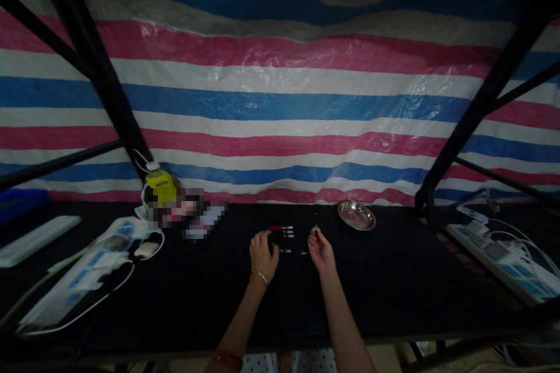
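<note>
My left hand (pixel 263 256), with a silver bangle at its wrist, rests on the black table with curved fingers and the thumb apart. Beside its fingertips lie a red pen-like stick (pixel 280 228) with a silver end and a dark one (pixel 287 235) just below it. Another silver-ended dark piece (pixel 285 251) shows by my left thumb; whether the thumb touches it is unclear. My right hand (pixel 322 250) pinches a small, thin dark part (pixel 315 222), pointing upward. A short shiny piece (pixel 303 253) lies between the hands.
A round metal dish (pixel 356 215) stands to the right. At left are a yellow-liquid bottle (pixel 161 183), a blurred packet (pixel 205 221) and a power strip (pixel 83 274) with cables. Another power strip (pixel 503 262) lies at right. A striped sheet (pixel 280 105) hangs behind, between black frame bars.
</note>
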